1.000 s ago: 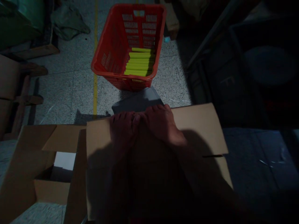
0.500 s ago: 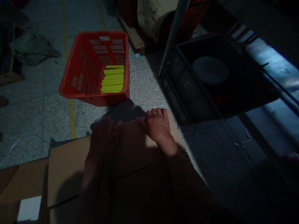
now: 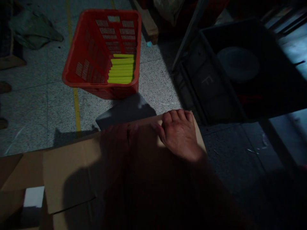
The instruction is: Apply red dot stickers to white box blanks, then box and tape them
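Cardboard box [image 3: 72, 169], left hand [image 3: 117, 137], right hand [image 3: 181, 137] atop

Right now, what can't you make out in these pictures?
All in the head view:
Left hand: deep shadow obscures its hold on the cardboard.
Right hand: its bent fingers hide their tips.
Yellow pieces: upper ones hide any beneath.
Dark bin: darkness obscures most of its contents.
Open box: cut off by left and bottom edges.

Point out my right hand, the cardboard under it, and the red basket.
Right hand [image 3: 180, 135]: head view, on the back of the hand.
Cardboard [image 3: 68, 159]: head view, on its lit left part.
Red basket [image 3: 100, 85]: head view, on the near rim.
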`<state>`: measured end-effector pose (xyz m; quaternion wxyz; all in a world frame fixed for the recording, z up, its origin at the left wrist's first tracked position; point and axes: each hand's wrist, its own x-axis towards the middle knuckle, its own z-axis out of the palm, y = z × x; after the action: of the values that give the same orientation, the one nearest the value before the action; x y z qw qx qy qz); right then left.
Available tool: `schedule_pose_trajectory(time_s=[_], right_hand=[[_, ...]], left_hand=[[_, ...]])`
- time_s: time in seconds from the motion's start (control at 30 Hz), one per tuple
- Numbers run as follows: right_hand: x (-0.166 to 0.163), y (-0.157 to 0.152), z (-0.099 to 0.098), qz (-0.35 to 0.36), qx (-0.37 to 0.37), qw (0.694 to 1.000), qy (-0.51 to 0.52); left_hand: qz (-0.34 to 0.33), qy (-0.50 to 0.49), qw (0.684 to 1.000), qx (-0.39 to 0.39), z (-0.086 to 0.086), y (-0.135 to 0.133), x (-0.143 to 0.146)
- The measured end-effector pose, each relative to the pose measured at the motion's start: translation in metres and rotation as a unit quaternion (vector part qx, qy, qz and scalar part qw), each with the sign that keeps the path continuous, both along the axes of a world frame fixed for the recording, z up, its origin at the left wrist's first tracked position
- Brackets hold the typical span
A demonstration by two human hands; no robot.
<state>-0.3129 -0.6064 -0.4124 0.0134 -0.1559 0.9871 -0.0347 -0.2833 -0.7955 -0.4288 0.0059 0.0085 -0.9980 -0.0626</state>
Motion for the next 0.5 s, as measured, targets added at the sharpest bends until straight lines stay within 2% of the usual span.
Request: schedule_pose_trajectory(time_s=[0.17, 0.4, 0.5], right_hand=[[0.005, -0.001, 0.001, 0.018, 0.021, 0.999, 0.018], [-0.009, -0.009, -0.003, 0.023, 0.070, 0.997, 0.012], [-0.011, -0.007, -0.001, 0.037, 0.084, 0.996, -0.007]], left_hand=[[0.009, 0.027, 1.000, 0.012, 0.001, 0.000, 0.009], [0.039, 0.040, 0.998, 0.022, -0.010, 0.001, -0.002], [0.046, 0.036, 0.998, 0.011, -0.010, 0.005, -0.004]])
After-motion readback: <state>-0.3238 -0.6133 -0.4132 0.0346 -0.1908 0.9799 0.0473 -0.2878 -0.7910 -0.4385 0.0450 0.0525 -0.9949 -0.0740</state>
